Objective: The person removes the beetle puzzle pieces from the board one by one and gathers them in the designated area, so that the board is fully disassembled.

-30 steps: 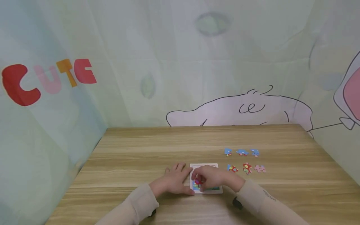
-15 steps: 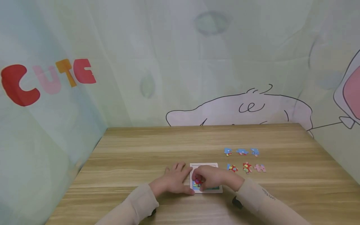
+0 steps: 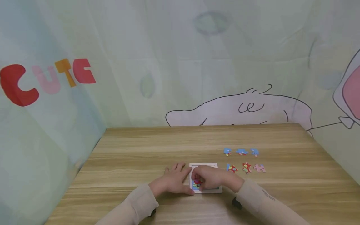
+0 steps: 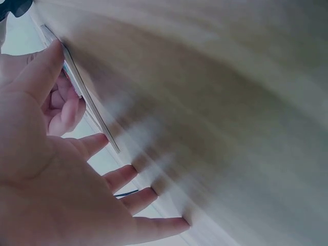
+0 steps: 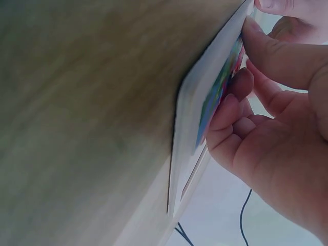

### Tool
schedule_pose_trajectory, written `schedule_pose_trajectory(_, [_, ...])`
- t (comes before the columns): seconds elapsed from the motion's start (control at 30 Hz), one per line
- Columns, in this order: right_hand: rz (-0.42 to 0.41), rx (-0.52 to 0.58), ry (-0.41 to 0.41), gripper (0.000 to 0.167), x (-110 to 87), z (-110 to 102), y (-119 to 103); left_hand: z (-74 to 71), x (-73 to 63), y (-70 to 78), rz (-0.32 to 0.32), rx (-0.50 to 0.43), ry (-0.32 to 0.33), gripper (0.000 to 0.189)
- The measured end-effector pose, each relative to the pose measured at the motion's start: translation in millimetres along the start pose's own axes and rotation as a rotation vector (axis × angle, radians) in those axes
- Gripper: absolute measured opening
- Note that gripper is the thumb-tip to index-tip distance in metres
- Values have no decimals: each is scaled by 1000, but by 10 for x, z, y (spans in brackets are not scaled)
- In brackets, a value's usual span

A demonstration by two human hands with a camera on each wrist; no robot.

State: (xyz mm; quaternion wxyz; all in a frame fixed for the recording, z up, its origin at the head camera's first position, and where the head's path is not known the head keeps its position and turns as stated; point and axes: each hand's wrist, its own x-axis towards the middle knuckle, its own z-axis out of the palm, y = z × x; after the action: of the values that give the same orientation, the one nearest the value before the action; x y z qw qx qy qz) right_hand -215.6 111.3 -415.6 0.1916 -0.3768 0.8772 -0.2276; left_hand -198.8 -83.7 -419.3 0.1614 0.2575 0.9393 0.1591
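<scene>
A white-framed jigsaw board (image 3: 203,164) lies flat on the table, its lower part filled with a blue and green picture. My left hand (image 3: 176,181) rests with spread fingers at the board's left side; thumb and index finger touch its edge, while the other fingertips meet the tabletop in the left wrist view. Over the board, my right hand (image 3: 210,177) has curled fingers and thumb around a red patterned jigsaw piece (image 3: 197,181) at the lower left. The right wrist view shows these fingers low against the picture (image 5: 221,84); they hide much of the piece.
Right of the board lie loose jigsaw pieces in two rows: blue ones (image 3: 242,151) behind, then red ones (image 3: 247,167) and a pink one (image 3: 259,168) in front. The wood-grain table (image 3: 135,147) ends at a printed cloth backdrop (image 3: 126,78).
</scene>
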Motion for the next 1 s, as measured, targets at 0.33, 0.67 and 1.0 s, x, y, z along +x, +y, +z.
schedule_pose_trajectory(0.33, [2, 6, -7, 28, -5, -6, -11, 4, 6, -15, -1, 5, -11, 87])
schedule_pose_trajectory(0.67, [21, -7, -17, 28, 11, -5, -12, -1, 3, -13, 4, -2, -14, 86])
schedule_pose_trajectory(1.0, [-51, 11, -7, 31, 20, -4, 8, -11, -10, -1, 5, -8, 0, 85])
